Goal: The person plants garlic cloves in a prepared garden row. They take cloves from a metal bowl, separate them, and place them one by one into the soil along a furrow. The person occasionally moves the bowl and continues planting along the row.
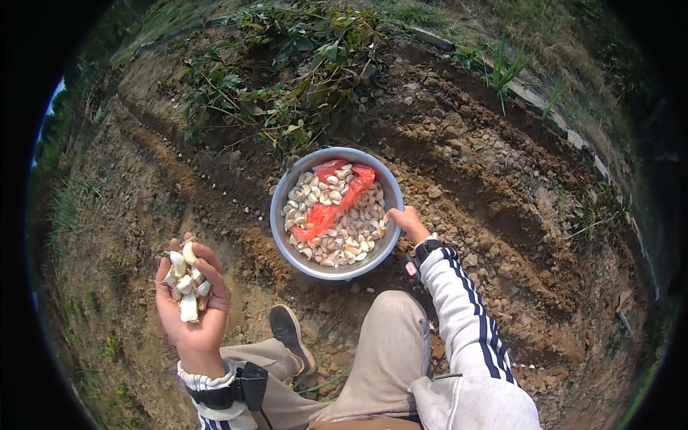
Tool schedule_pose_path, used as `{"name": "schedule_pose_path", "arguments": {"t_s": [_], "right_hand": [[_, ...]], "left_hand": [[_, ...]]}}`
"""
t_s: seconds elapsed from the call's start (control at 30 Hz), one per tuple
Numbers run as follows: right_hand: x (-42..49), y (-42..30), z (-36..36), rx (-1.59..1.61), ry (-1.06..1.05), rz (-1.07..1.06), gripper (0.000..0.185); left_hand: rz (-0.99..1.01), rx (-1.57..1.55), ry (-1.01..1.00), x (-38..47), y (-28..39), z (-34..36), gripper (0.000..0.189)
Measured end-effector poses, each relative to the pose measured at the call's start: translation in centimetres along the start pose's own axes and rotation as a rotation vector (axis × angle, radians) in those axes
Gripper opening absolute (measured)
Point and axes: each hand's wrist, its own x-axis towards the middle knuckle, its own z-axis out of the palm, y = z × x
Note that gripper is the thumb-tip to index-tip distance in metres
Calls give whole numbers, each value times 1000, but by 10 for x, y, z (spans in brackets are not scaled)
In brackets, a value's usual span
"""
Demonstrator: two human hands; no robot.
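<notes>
My left hand (192,301) is turned palm up at the left, its fingers curled around several garlic cloves (185,285). In front of my knees is a round metal basin (337,273), filled with loose garlic cloves (349,226). A crumpled red plastic bag (328,212) lies among them, with some cloves resting on it. My right hand (409,223) grips the basin's right rim, thumb on top; its other fingers are mostly hidden beneath.
Furrows (484,199) run through clumpy brown soil on both sides. Small white cloves (224,193) dot the left furrow. Leafy plants (301,75) lie beyond the basin. A concrete edging (532,99) borders grass at the upper right. My shoe (290,336) stands on the soil.
</notes>
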Motion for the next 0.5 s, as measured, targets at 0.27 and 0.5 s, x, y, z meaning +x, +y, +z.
{"name": "schedule_pose_path", "arguments": {"t_s": [0.27,0.5], "right_hand": [[-81,-29,-23,-591,202,-64,51],[-362,-52,40,-965,-174,-682,37]], "left_hand": [[-230,9,-93,44,-21,-7,28],[-512,0,91,68,-52,-17,32]]}}
